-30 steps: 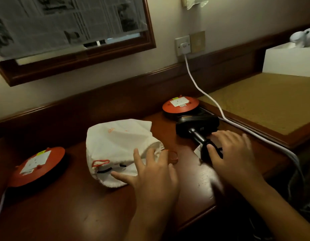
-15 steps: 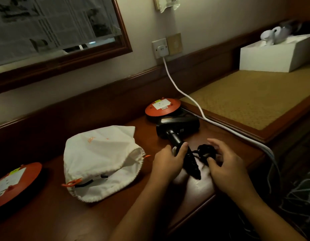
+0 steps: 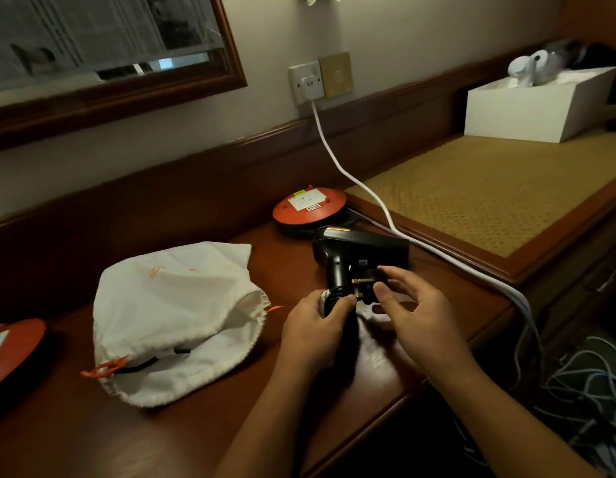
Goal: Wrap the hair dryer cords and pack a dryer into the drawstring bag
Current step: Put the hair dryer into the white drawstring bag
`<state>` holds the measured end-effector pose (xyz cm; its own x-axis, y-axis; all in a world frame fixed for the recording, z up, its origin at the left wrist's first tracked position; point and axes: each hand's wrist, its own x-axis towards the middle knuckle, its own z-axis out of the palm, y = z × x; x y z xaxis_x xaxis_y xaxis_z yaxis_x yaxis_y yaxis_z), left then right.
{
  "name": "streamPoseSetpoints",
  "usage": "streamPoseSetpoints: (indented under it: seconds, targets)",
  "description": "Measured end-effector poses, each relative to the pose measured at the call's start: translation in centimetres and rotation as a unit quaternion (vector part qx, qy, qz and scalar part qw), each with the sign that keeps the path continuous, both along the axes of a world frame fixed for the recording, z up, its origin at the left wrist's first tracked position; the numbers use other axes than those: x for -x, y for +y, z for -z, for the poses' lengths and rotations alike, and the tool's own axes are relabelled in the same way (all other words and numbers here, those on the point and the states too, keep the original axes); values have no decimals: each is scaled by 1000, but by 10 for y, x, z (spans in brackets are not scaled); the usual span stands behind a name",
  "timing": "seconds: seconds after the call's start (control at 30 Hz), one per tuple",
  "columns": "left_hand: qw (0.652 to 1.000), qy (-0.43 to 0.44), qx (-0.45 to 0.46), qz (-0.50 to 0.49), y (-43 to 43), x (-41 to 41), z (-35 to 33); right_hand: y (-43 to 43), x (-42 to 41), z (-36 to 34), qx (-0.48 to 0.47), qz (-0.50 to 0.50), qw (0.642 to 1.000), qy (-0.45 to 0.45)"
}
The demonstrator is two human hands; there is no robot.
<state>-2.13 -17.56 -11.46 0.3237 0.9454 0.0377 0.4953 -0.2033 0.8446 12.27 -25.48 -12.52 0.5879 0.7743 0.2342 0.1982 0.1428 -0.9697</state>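
Hair dryer (image 3: 360,251) held in two hands on a wooden desk (image 3: 75,426).

Black and lying near the desk's right edge, its handle points toward the person. The left hand (image 3: 311,334) is closed around the handle's lower end. The right hand (image 3: 415,315) pinches the black plug (image 3: 363,288), brass prongs showing, just beside the handle. A white drawstring bag (image 3: 175,315) lies open-mouthed mid-desk to the left, with black cord visible inside.

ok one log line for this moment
left hand: grips hair dryer handle | right hand: holds plug | drawstring bag: open on desk
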Motion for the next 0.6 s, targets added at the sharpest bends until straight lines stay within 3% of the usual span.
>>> streamPoseSetpoints:
  seconds: [0.23, 0.4, 0.6]
  targets:
    - [994, -71, 61, 61, 3, 16, -4, 24, 11, 5, -66, 36, 995, 71]
    - [994, -83, 20, 69, 2, 15, -1, 25, 16, 6, -70, 60, 996, 8]
    - [986, -115, 48, 107, 4, 17, 0, 16, 22, 0, -71, -8, 997, -18]
